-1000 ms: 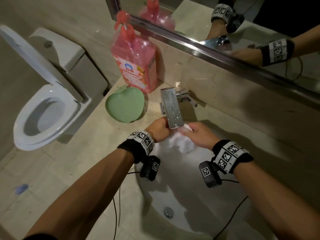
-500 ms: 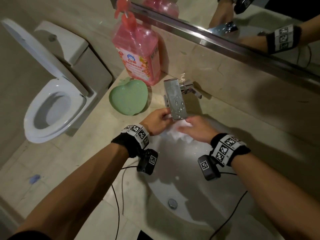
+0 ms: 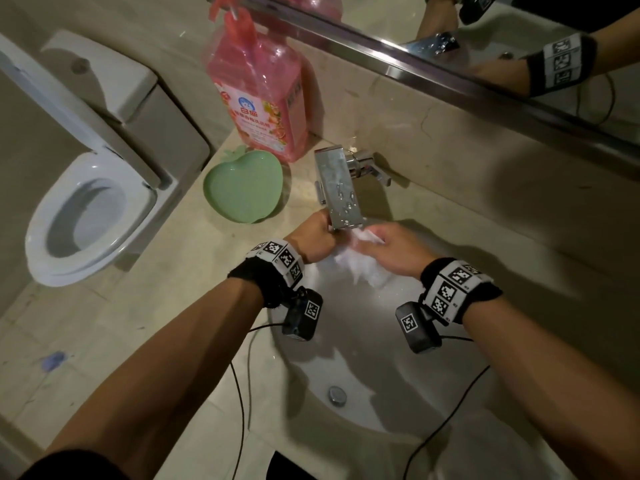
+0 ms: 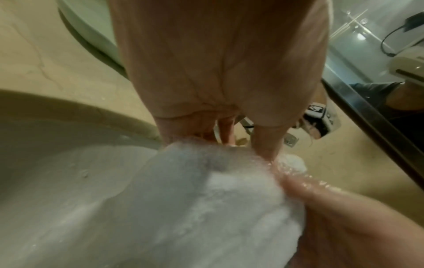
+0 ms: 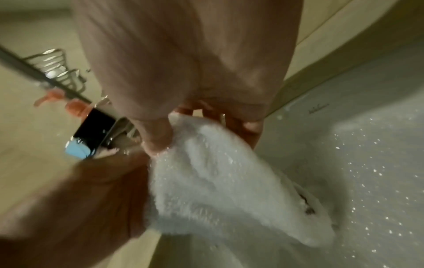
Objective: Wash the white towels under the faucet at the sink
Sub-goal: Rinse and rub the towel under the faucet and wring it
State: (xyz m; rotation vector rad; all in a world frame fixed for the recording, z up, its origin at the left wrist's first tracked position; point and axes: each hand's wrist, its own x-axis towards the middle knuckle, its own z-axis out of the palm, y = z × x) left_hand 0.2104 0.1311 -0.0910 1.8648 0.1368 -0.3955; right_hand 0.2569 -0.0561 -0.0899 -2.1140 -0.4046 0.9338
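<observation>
A wet white towel (image 3: 356, 263) hangs bunched between both hands just under the spout of the chrome faucet (image 3: 341, 188), above the white sink basin (image 3: 349, 344). My left hand (image 3: 313, 239) grips its left side, with fingers and thumb curled round the cloth (image 4: 206, 181). My right hand (image 3: 388, 247) grips the right side; in the right wrist view the thumb pinches the towel (image 5: 218, 172) and its loose end droops toward the basin. Water glistens on both hands and the towel. The stream itself is hidden behind the hands.
A pink soap bottle (image 3: 258, 98) and a green apple-shaped dish (image 3: 242, 188) stand on the beige counter (image 3: 173, 306) left of the faucet. An open toilet (image 3: 86, 209) is at far left. A mirror (image 3: 485, 46) runs along the wall. The drain (image 3: 337, 394) sits low in the basin.
The hands have kept hold of the towel under the spout and shifted it slightly. The head view has drifted, so the toilet and counter sit differently in frame.
</observation>
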